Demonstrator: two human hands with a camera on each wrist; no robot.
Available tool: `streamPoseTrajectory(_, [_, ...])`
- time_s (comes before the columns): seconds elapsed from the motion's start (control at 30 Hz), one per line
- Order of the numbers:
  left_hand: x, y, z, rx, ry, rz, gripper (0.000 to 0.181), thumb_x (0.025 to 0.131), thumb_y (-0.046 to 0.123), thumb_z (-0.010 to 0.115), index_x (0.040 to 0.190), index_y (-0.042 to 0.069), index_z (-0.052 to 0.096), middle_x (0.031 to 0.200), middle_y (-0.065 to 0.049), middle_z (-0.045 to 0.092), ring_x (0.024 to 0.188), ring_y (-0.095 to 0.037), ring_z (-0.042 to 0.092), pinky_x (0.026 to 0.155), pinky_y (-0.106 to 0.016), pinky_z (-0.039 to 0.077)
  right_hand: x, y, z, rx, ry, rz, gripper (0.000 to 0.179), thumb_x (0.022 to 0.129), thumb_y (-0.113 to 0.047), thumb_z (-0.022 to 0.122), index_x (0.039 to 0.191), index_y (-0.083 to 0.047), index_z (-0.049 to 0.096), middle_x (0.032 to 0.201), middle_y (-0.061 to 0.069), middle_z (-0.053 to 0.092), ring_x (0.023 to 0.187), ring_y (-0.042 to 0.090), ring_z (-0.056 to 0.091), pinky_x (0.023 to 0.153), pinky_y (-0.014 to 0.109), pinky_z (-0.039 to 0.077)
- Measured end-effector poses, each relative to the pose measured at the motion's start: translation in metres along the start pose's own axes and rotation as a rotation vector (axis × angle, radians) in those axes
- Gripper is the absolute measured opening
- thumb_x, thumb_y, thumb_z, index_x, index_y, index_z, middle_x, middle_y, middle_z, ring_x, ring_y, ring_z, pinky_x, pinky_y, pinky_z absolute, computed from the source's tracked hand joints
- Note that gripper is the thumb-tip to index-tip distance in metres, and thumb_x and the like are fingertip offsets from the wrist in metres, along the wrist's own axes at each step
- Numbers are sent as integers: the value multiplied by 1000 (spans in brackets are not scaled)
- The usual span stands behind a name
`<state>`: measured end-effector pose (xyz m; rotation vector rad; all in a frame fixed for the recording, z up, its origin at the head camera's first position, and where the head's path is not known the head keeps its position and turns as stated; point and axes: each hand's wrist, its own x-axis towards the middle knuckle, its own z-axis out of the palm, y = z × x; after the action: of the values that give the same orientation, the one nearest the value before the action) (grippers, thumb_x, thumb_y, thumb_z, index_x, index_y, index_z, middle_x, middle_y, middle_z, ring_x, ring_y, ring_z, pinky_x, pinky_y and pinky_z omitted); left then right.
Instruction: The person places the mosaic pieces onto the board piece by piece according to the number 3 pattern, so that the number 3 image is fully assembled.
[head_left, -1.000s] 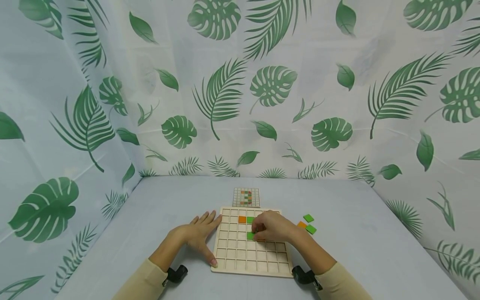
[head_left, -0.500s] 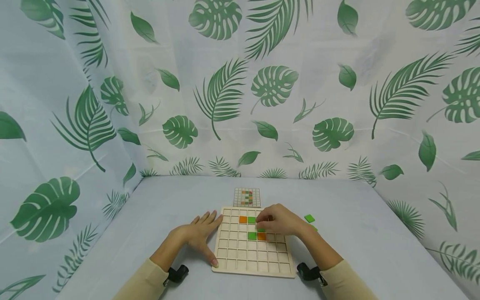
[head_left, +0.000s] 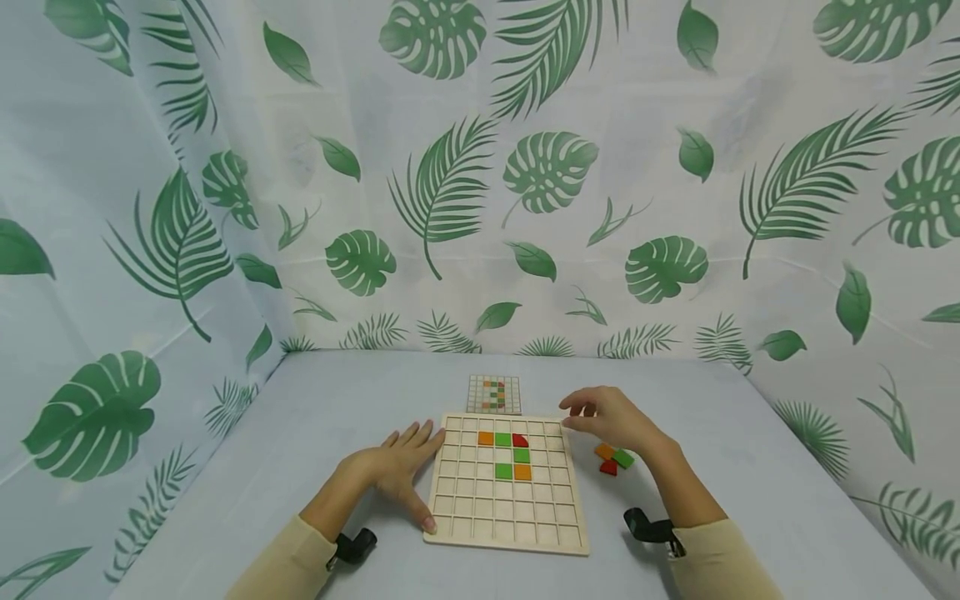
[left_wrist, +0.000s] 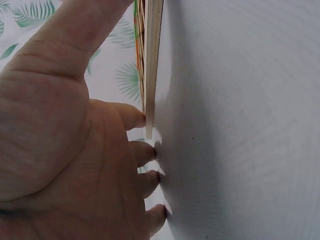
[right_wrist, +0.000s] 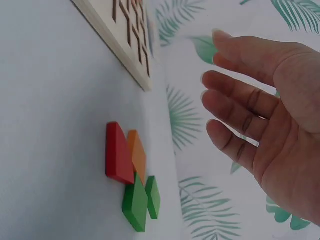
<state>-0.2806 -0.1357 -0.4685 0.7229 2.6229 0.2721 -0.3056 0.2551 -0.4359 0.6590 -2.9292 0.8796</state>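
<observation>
A pale wooden grid board [head_left: 465, 507] lies on the table. Set in its cells are a red piece [head_left: 519, 441] with one cut-away corner, plus several green and orange square tiles [head_left: 486, 438]. My left hand [head_left: 401, 471] lies spread at the board's left edge, thumb on the near corner and index finger at the side. My right hand [head_left: 611, 417] is raised off the board's far right corner, fingers loosely bent with nothing between them. Below it lie loose pieces: a red one [right_wrist: 118, 155], an orange one [right_wrist: 137, 155] and two green ones [right_wrist: 135, 204].
A small card [head_left: 493, 395] printed with a coloured grid pattern lies just beyond the board. Leaf-printed cloth [head_left: 480, 208] hangs behind and at both sides of the table [head_left: 360, 383].
My right hand has lifted off the board and moved right toward the loose pieces. The red piece now shows in the top row, right of the green tile. My left hand has stayed put.
</observation>
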Motion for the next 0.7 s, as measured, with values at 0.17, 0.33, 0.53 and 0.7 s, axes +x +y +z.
streamPoseTrajectory(0.17, [-1, 1, -1, -7, 0, 1, 144, 62, 72, 89, 169, 17, 10, 176, -15, 4, 163, -38, 3, 131, -59, 11, -3, 10, -7, -3, 17, 19, 29, 95, -23, 77, 120, -8, 76, 98, -3, 71, 87, 17, 57, 66, 28, 51])
streamPoseTrajectory(0.33, [0, -1, 0, -6, -2, 9, 144, 62, 73, 89, 169, 17, 9, 176, -15, 4, 163, -38, 3, 130, -60, 11, -5, 17, -9, -2, -2, 49, 31, 94, -22, 79, 121, -7, 76, 103, 1, 73, 90, 18, 58, 68, 27, 52])
streamPoseTrajectory(0.53, [1, -2, -1, 10, 1, 10, 145, 62, 74, 88, 169, 18, 9, 176, -14, 4, 163, -38, 3, 131, -59, 11, -10, 28, -14, -6, -57, 54, 36, 92, -16, 79, 125, -4, 73, 115, 13, 74, 94, 19, 60, 68, 28, 53])
streamPoseTrajectory(0.7, [0, -1, 0, 12, 0, 6, 144, 62, 74, 88, 169, 18, 9, 176, -15, 4, 163, -37, 3, 131, -58, 11, -14, 36, -18, 1, -86, 88, 37, 92, -14, 79, 126, -2, 72, 116, 14, 73, 95, 20, 60, 69, 30, 53])
